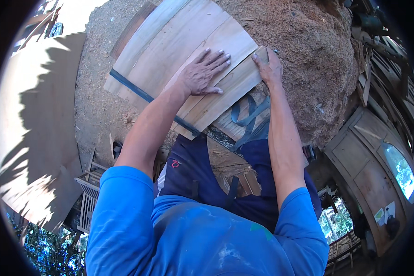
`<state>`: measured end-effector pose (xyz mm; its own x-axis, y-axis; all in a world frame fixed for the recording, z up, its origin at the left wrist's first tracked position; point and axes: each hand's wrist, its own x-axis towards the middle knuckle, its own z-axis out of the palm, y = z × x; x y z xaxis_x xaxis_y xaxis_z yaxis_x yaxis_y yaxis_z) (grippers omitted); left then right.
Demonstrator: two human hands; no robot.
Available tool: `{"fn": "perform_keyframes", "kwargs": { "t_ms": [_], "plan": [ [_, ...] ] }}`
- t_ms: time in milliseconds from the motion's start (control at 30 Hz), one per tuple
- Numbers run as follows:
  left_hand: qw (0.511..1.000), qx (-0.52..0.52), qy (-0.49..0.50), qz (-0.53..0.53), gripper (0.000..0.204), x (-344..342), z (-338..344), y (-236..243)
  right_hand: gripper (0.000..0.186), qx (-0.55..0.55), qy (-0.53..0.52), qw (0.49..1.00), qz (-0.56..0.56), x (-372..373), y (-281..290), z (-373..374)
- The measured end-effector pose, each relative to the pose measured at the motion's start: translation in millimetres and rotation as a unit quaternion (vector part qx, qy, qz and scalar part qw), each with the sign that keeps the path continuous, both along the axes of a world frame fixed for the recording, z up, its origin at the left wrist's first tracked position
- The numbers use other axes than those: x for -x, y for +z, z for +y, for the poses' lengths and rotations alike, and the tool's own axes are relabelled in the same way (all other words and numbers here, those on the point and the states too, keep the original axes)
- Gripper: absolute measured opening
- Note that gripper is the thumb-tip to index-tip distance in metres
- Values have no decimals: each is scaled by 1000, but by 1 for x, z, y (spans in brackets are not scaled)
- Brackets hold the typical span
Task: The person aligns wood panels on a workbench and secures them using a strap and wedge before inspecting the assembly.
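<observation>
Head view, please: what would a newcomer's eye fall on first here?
Both hands press on a stack of pale wooden boards at upper centre: the left hand lies flat, the right hand grips the edge. A sawdust heap rises behind, and a dark strap crosses the boards.

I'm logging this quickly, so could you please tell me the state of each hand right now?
Left hand: open, flat on the pale wooden boards.
Right hand: curled over the boards' edge.
</observation>
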<state>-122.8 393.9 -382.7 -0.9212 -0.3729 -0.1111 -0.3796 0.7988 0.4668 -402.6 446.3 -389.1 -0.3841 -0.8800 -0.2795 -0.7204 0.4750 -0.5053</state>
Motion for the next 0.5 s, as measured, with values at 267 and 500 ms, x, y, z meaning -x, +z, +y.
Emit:
{"fn": "perform_keyframes", "kwargs": {
  "t_ms": [267,500],
  "plan": [
    [999,14,38,-22,94,3,6,-1,65,61,4,998,-1,-6,-13,14],
    [999,13,50,2,91,5,3,-10,65,96,-7,995,0,-10,-12,9]
  ]
}}
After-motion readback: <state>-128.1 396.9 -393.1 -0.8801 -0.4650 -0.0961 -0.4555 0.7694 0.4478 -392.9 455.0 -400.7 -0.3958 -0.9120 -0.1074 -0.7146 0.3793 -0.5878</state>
